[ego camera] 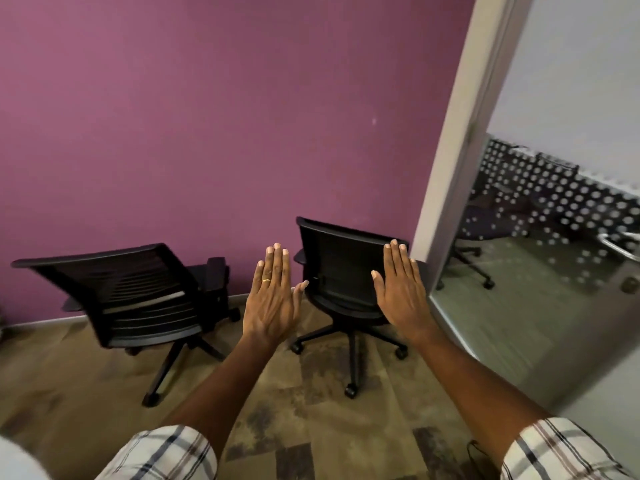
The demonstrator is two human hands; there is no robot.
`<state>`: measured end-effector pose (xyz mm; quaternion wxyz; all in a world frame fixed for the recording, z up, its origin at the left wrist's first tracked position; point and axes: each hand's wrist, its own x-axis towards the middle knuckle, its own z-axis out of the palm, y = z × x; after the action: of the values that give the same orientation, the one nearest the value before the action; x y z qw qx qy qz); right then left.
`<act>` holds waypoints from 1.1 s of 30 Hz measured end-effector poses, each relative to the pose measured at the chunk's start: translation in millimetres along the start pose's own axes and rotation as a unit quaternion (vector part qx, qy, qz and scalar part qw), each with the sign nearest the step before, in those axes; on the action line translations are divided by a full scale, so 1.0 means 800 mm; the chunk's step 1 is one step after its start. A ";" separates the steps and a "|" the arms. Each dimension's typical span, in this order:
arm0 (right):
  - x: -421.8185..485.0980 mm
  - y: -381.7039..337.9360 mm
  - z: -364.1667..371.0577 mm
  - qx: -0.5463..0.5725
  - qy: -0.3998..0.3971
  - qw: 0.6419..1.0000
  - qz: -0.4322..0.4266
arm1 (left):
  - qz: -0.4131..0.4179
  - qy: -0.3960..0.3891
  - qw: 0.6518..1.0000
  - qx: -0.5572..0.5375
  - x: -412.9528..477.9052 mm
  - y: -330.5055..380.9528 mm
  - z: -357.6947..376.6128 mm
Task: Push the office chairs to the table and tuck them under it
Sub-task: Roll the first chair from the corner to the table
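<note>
Two black office chairs, the left chair (138,299) and the right chair (346,282), stand against the far purple wall (207,116) with no table in view, while the left hand (272,299) and right hand (403,292) hover flat, fingers outstretched and holding nothing, seemingly poised to reach for the right chair's backrest.

Two office chairs stand on the floor (329,420) in front of the wall (207,116), with their backrests toward the camera. The left chair (138,306) is tilted and sits well apart from the right chair (341,289). The right chair stands just beside the door frame (460,150), with the glass panel (540,271) to the right of the frame. The left hand (272,299) and the right hand (403,292) are raised side by side in front of the chairs, touching neither.
</note>
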<state>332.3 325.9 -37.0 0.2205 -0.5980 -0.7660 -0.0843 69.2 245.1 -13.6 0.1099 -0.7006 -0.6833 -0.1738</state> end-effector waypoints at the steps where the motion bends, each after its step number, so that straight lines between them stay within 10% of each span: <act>1: 0.000 0.010 0.001 -0.001 0.001 1.000 0.013 | 0.011 -0.003 1.000 -0.012 0.010 0.006 0.006; 33: 0.232 0.164 0.152 0.031 -0.044 0.996 0.069 | 0.076 -0.078 0.994 -0.016 0.355 0.055 0.198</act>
<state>393.6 572.2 -80.8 0.2103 -0.6458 -0.7337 -0.0192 129.4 566.5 -43.5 0.0578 -0.7636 -0.6316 -0.1210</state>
